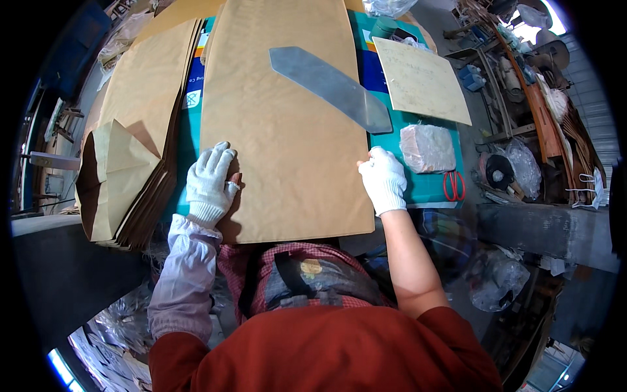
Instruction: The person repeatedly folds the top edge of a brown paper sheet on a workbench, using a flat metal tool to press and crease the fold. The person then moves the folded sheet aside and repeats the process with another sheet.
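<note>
A large brown kraft paper sheet or flat bag [294, 176] lies in front of me, running away toward the far edge. My left hand [212, 179], in a white knit glove with a bare thumb, rests on its left edge with fingers stretched out. At the right edge, my right hand [384, 179], also white-gloved, has its fingers curled and pinches the paper's border. A grey flat plate [330, 88] with a pointed end lies diagonally across the paper's upper right, its lower end reaching past the edge. What lies beneath the paper is hidden.
On the left stands a stack of brown paper bags [140, 91], the top one's near end folded open. A teal mat [428, 196] shows at both sides. To the right lie a cream board [424, 81], a plastic-wrapped block [428, 149], red-handled scissors [454, 186] and a green-lidded container [384, 28].
</note>
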Available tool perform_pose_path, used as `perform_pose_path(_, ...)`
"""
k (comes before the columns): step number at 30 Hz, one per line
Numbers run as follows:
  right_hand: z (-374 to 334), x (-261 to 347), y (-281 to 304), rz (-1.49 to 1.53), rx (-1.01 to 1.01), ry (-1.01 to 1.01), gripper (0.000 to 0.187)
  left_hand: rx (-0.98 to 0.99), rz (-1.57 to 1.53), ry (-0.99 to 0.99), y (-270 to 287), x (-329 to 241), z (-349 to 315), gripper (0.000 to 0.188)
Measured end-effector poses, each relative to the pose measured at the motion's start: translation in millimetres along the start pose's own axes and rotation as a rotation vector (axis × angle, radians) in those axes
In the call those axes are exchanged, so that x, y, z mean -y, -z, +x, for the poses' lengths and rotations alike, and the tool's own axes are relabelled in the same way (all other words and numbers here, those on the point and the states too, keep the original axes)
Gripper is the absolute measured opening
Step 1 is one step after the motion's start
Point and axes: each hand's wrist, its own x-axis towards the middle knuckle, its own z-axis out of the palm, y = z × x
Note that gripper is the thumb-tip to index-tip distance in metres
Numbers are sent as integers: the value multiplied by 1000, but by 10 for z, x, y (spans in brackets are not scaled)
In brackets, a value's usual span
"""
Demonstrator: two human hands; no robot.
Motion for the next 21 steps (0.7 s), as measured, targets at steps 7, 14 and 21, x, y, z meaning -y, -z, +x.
perform_pose_path(7,12,23,40,17,0,-37,36,1,-6,0,-12,6,-1,53)
perform_pose_path(14,-7,58,48,-18,-64,31,21,-5,-9,1,7,13,-2,53)
perform_pose_path(21,199,-530,-154,887,256,-66,13,-16,-11,-4,-3,24,-2,54)
